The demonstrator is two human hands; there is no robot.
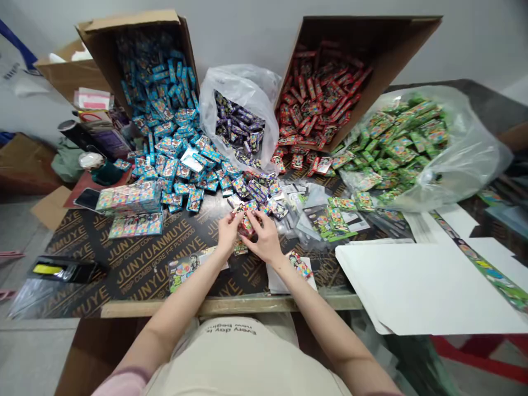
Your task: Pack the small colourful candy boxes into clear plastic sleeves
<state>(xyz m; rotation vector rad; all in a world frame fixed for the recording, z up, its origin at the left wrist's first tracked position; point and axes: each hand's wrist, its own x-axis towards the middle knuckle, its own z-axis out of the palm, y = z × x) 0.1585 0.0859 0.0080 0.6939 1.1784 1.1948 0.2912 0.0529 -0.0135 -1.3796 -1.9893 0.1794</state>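
My left hand (pixel 228 231) and my right hand (pixel 265 237) meet over the middle of the plywood table (pixel 136 264), both closed on a small stack of colourful little packets (pixel 246 223) held between the fingertips. Loose packets lie just beyond the hands. A printed card (pixel 181 269) lies under my left forearm, and a white sheet with a small packet (pixel 300 265) lies under my right wrist.
A tipped box of blue packets (pixel 160 93), a plastic bag of purple ones (pixel 239 126), a box of red ones (pixel 317 104) and a bag of green ones (pixel 404 137) line the back. Bundled packs (pixel 132 206) sit left; white sheets (pixel 424 286) right.
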